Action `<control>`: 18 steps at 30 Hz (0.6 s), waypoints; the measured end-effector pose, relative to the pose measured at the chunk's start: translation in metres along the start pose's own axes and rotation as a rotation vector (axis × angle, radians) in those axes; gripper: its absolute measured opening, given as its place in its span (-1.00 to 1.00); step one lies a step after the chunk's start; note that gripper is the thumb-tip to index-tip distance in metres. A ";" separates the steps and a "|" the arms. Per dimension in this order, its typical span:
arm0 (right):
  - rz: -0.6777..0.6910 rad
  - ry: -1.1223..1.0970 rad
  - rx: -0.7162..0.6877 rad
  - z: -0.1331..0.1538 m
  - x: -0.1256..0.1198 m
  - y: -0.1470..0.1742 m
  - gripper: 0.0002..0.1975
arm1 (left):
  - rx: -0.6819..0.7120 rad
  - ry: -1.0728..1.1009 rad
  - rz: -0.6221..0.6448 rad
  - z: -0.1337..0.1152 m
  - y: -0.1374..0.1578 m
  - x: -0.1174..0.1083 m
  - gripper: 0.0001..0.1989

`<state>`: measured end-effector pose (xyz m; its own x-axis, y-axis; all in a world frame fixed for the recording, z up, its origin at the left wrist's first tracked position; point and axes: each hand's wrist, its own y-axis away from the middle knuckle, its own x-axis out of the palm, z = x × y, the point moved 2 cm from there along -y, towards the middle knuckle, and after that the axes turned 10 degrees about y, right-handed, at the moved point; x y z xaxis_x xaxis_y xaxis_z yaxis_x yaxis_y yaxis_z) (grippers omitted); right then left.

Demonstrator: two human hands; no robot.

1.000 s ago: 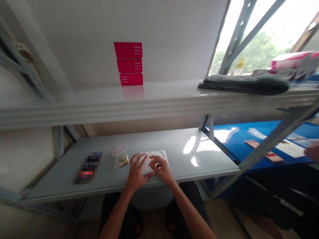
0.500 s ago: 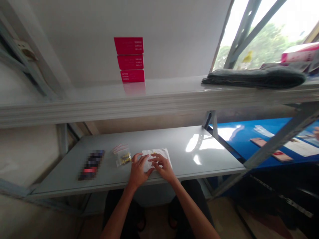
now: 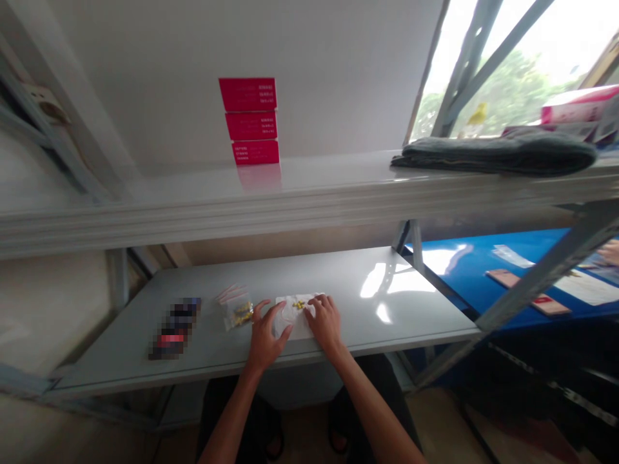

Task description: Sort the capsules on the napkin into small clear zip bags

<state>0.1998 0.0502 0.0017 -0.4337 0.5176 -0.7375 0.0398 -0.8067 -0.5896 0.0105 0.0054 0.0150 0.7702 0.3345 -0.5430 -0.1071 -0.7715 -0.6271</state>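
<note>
A white sheet of paper or tissue (image 3: pixel 300 330) lies on the grey table, with several small yellow pieces (image 3: pixel 298 304) in a loose cluster on its upper part. My left hand (image 3: pixel 265 334) rests over the sheet's left edge, thumb and fingers apart, holding nothing visible. At the right side of the sheet is my right hand (image 3: pixel 326 322), its fingers bent and its thumb close to the yellow pieces; a gap shows between thumb and forefinger. Left of my left hand lies a clear zip bag (image 3: pixel 238 312) with yellow pieces inside.
A blurred-out dark item (image 3: pixel 176 327) lies on the table's left part. Above, a shelf (image 3: pixel 329 203) carries stacked red boxes (image 3: pixel 251 125) and folded dark cloth (image 3: pixel 493 154). A blue table (image 3: pixel 464 277) at right holds a pink phone (image 3: pixel 527 291); another person's hand shows at the edge.
My hands have moved apart. The right one shifted right, uncovering the yellow pieces on the sheet, while the left one drew slightly left. The view has tilted a little.
</note>
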 end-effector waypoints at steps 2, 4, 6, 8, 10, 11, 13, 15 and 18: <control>0.002 0.015 -0.051 -0.001 0.004 0.001 -0.85 | -0.006 0.009 0.005 0.000 0.000 0.001 -0.50; 0.017 0.027 -0.064 -0.001 0.006 0.001 -0.81 | -0.011 0.011 0.008 0.000 0.000 0.001 -0.47; 0.031 0.028 -0.060 -0.001 0.005 0.000 -0.78 | -0.020 0.007 0.009 0.000 0.000 0.002 -0.45; 0.026 -0.018 -0.049 0.000 0.001 -0.001 -0.77 | -0.024 -0.001 0.012 0.001 0.000 0.003 -0.43; 0.008 -0.136 -0.047 0.002 -0.006 -0.002 -0.80 | -0.020 -0.013 0.023 0.002 0.000 0.004 -0.42; 0.002 -0.215 -0.064 0.003 -0.009 -0.002 -0.82 | -0.009 -0.018 0.038 0.002 0.000 0.005 -0.42; 0.011 -0.363 -0.139 0.007 -0.016 -0.002 -0.86 | 0.030 -0.024 0.079 0.003 -0.001 0.006 -0.42; 0.062 -0.447 -0.233 0.012 -0.020 0.000 -0.87 | 0.071 -0.024 0.112 0.003 -0.001 0.007 -0.43; 0.152 -0.472 -0.309 0.015 -0.021 0.002 -0.85 | 0.089 -0.015 0.131 0.003 -0.002 0.007 -0.46</control>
<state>0.1952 0.0337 0.0207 -0.7538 0.1627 -0.6366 0.3629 -0.7045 -0.6099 0.0148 0.0107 0.0107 0.7367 0.2428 -0.6311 -0.2619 -0.7580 -0.5973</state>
